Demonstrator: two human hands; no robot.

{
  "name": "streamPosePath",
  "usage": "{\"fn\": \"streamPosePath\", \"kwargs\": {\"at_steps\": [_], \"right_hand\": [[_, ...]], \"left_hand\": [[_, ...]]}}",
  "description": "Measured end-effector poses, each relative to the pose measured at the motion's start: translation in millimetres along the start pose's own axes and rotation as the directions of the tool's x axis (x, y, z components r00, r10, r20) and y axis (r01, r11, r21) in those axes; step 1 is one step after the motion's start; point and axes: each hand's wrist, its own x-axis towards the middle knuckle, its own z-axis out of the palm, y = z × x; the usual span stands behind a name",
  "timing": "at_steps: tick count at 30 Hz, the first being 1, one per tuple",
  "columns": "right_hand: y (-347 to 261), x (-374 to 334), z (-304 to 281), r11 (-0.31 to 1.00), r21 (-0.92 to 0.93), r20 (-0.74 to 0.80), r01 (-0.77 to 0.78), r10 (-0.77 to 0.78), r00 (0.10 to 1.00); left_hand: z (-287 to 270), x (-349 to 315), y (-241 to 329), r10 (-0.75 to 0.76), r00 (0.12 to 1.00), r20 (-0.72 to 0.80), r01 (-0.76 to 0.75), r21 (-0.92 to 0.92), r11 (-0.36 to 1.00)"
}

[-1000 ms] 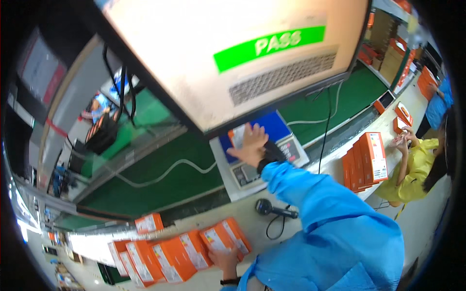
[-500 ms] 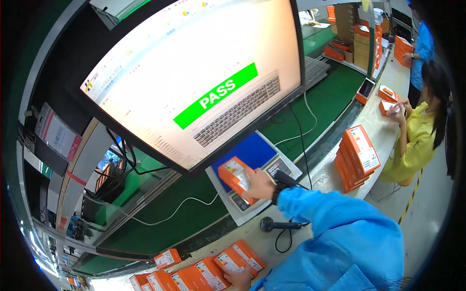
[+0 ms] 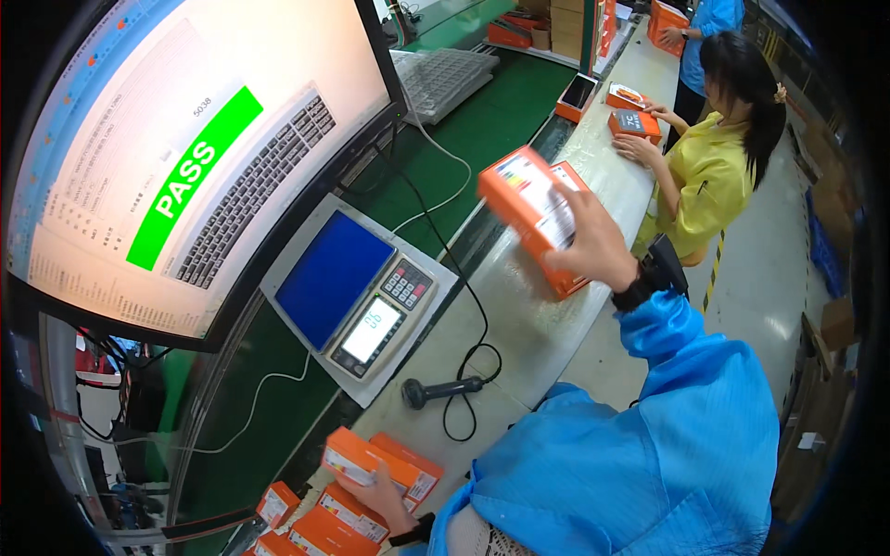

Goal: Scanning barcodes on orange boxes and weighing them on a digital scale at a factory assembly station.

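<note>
1. So the right hand (image 3: 598,236) is pinching an orange box (image 3: 527,199) above the desk (image 3: 505,320), right by the stack (image 3: 569,172); can't tell if they touch.
2. Box sits just left of that palm, long axis crosswise to the desk's long edges.
3. Left hand (image 3: 382,496)'s way farther off, fingers on another carton (image 3: 352,454) toward the desk's left end; can't tell if it's gripping.

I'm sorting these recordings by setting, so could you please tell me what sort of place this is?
Probably a factory packing line: there are many similar orange boxes, a weighing scale, and co-workers along the same bench.
</note>
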Motion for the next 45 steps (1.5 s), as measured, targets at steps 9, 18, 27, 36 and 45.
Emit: {"fn": "streamPosePath", "kwargs": {"at_steps": [9, 18, 27, 36, 45], "right_hand": [[59.3, 18.2, -13.6, 0.97, -0.138, 0.06, -0.198, 0.208, 0.976], [32.8, 18.8, -25.4, 0.989, -0.11, -0.312, 0.103, -0.133, 0.941], [-43.5, -33.7, 34.3, 0.935, 0.248, -0.124, 0.252, -0.227, 0.966], [-72.9, -103.0, 262.3, 0.905, 0.316, 0.819, 0.286, -0.412, 0.399], [-68.5, -125.1, 307.7, 0.951, 0.265, 0.887, 0.161, -0.305, 0.346]], "left_hand": [[72.9, 104.1, 96.5, 0.321, 0.947, 0.019, -0.321, 0.005, 0.947], [180.3, 196.5, 173.9, 0.176, 0.983, 0.045, -0.179, 0.403, 0.897], [210.7, 220.2, 172.6, 0.116, 0.988, 0.097, -0.151, 0.596, 0.789], [105.8, 135.9, 101.6, 0.51, 0.855, 0.09, -0.489, 0.468, 0.736], [-11.5, -3.2, -60.2, 0.192, 0.978, 0.078, -0.199, 0.612, 0.765]]}}
